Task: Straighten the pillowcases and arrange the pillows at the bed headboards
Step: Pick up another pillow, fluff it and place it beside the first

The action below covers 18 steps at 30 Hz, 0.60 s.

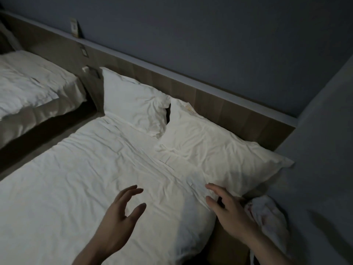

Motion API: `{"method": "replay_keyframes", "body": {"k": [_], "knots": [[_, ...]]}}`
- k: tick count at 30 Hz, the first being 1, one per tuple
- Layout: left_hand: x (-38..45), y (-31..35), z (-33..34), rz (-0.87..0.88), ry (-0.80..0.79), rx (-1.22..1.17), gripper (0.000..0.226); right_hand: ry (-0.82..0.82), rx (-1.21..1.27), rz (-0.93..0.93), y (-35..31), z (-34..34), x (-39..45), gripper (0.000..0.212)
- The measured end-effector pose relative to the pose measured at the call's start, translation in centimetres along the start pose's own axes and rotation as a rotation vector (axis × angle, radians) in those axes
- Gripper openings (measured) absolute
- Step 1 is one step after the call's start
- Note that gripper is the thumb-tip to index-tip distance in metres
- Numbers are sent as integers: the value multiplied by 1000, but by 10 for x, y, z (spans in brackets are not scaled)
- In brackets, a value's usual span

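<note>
Left hand (119, 222) and right hand (228, 211), fingers spread, hold nothing above the duvet (95, 178); two pillows (133, 104) rest against the headboard (219, 104).

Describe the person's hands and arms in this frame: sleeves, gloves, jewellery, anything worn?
Both are bare. The left hand and right hand wear no gloves, and no rings or watch are visible, though the dim light hides fine detail. Both forearms are uncovered to the frame's bottom edge; no sleeve shows.

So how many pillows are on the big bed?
2. One pillow leans on the headboard at the far corner. The other pillow lies beside it, nearer the right hand. More could be hidden on the other bed.
</note>
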<state>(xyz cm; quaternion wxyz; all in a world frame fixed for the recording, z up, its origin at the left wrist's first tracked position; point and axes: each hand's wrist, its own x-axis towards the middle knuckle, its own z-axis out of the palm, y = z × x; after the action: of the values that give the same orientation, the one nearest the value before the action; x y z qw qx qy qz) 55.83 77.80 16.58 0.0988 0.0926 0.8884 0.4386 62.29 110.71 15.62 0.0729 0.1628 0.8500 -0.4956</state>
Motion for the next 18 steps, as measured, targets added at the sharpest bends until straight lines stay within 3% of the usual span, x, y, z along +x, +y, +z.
{"method": "replay_keyframes", "body": {"k": [3,7,11,18], "knots": [[-31,6,-5,-46,49,-28,39,-26,3,-22,7,-5,-11,35],[-60,5,-18,-92,104,-3,45,-21,-32,-38,29,-4,-10,68],[-95,-1,-27,-177,137,5,40,-111,85,-50,15,12,-18,37],[-200,3,-26,-209,316,-139,42,-289,127,-132,-29,54,-88,38]]}}
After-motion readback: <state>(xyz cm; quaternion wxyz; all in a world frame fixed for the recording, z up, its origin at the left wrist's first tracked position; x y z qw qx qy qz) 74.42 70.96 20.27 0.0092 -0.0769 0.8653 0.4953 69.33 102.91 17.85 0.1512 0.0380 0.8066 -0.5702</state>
